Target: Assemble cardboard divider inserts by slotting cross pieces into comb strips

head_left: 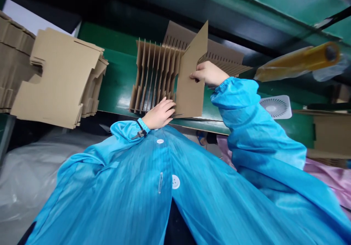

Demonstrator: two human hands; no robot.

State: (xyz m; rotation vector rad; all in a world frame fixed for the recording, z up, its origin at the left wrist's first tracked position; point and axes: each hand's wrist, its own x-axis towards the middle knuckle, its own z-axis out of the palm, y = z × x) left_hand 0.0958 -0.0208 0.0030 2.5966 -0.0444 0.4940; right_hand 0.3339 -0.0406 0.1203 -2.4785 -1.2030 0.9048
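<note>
Hands stand apart, both at a slotted cardboard sheet (190, 88). The right hand (208, 73) clamps its edge, while the left hand (159, 113) has its fingers against the lower edge, though whether it grips cannot be told. The sheet stands upright at one end of a slotted cardboard divider (156, 75), which sits on a green bench (117, 88). A stack of flat cardboard blanks (60, 80) lies to the left, well apart from the hands.
</note>
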